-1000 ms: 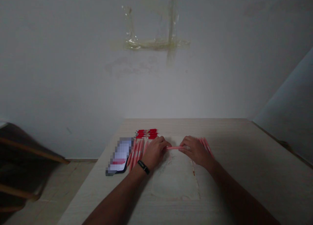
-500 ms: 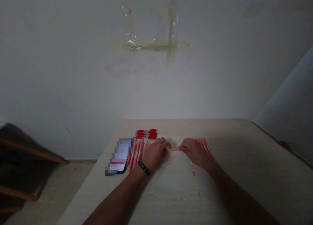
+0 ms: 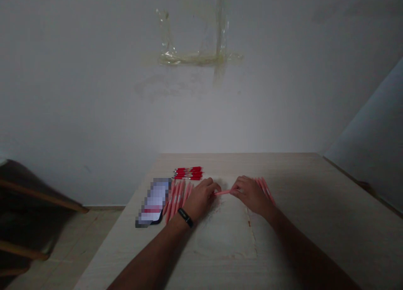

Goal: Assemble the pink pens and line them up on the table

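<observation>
A slim pink pen [image 3: 224, 192] lies level between my two hands above the table. Its left end is pinched by the fingers of my left hand [image 3: 203, 197], which wears a dark wristband. My right hand [image 3: 250, 192] grips the other end between thumb and fingers. Several pink pens [image 3: 176, 199] with pale labels lie side by side just left of my left hand, partly covered by it. More pink pens [image 3: 266, 187] lie slanted beyond my right hand, which hides part of them.
Several red pens [image 3: 189, 173] with silvery ends are stacked toward the table's back. A phone [image 3: 154, 202], its screen blurred, lies at the left edge of the wooden table [image 3: 226, 269]. Behind stands a wall [image 3: 201, 118] with tape on it. A dark chair-like object [image 3: 31, 214] is at left.
My right hand has shifted slightly, and its end of the pink pen tilts up a little. My left hand stays almost still.
</observation>
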A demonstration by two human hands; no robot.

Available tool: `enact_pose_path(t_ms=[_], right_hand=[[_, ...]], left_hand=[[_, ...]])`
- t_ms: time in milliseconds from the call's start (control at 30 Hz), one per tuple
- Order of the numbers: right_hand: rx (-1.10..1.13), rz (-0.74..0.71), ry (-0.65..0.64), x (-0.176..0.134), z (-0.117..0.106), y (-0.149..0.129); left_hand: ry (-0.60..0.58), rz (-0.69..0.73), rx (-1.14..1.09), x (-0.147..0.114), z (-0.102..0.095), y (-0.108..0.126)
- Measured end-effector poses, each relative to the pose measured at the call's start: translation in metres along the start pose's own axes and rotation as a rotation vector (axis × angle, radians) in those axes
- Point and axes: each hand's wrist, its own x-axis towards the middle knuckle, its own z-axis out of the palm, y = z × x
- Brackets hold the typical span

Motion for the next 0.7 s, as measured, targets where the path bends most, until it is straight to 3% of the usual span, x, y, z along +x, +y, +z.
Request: enact_pose_path(t_ms=[167,333,533,700], right_hand=[[0.125,0.072,0.122,0.003,-0.005,-0.008],[0.236,0.075,0.148,0.002,-0.012,-0.018],[0.305,0.053,0.137,0.001,-0.012,-0.014],[0.308,-0.017,0.057,0.002,-0.013,-0.003]], left_hand=[[0.041,-0.024,-0.052,-0.001,0.002,0.000],[0.069,-0.073,-0.173,-0.001,0.003,0.003],[0.237,-0.171,-0.695,0.004,0.011,-0.001],[0.259,-0.288,-0.992,0.008,0.016,-0.004]])
